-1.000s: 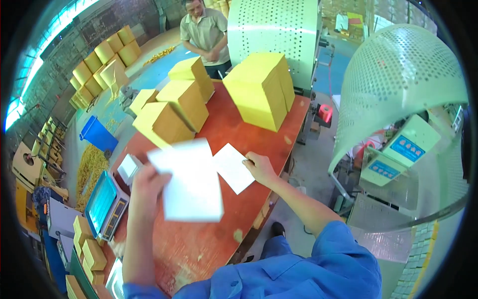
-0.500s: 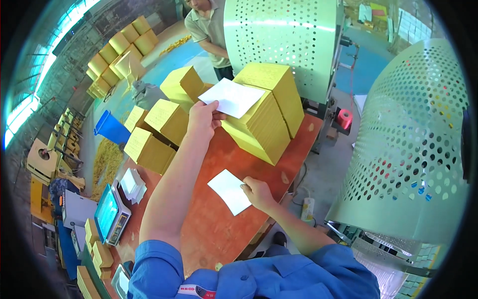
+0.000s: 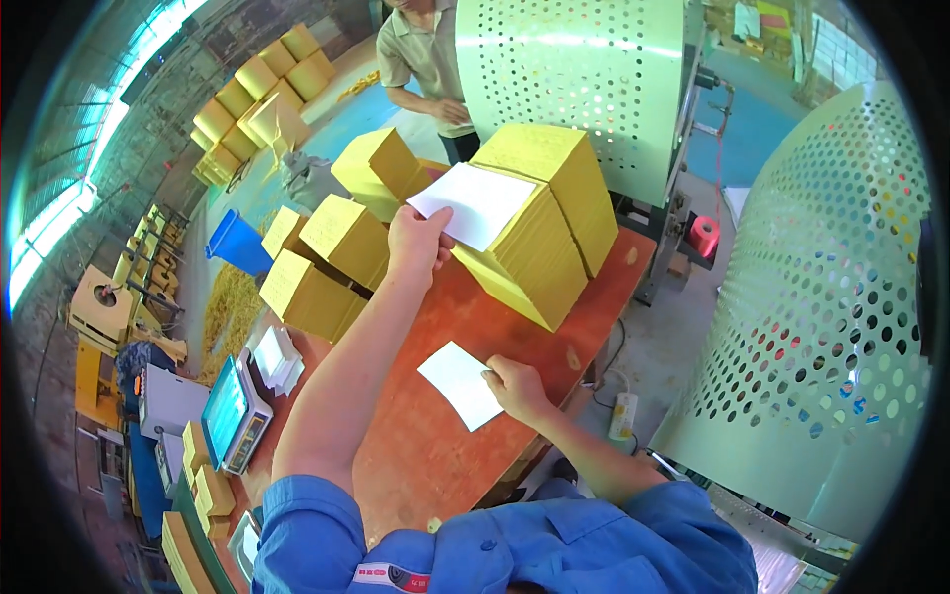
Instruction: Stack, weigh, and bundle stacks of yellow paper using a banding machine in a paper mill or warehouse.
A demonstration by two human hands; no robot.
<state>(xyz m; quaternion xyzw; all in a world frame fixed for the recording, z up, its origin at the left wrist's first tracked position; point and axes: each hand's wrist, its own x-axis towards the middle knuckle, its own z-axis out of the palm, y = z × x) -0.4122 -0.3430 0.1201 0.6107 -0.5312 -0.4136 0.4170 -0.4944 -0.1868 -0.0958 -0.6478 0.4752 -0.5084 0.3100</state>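
My left hand [image 3: 420, 241] pinches the near edge of a white paper sheet [image 3: 477, 203]. That sheet lies over the top of a tall stack of yellow paper [image 3: 529, 262], covering part of it. Lower down, my right hand [image 3: 517, 387] grips the right edge of a second white sheet [image 3: 457, 384] between thumb and fingers. This sheet is slightly bent and held above the red tabletop [image 3: 406, 455]; whether it touches the surface I cannot tell. Another yellow stack [image 3: 554, 163] stands close behind the first.
More yellow stacks [image 3: 341, 233] stand on the left part of the table. Near its left edge are a scale [image 3: 237, 414] and a pile of white sheets [image 3: 276, 360]. Large perforated guards [image 3: 802, 327] rise on the right and at the back [image 3: 569, 79]. A person [image 3: 421, 59] stands beyond the table.
The scene has shifted slightly rightward in view. My left hand still holds its sheet over the stack, and my right hand keeps hold of the other. The person's hand beyond now shows at the waist.
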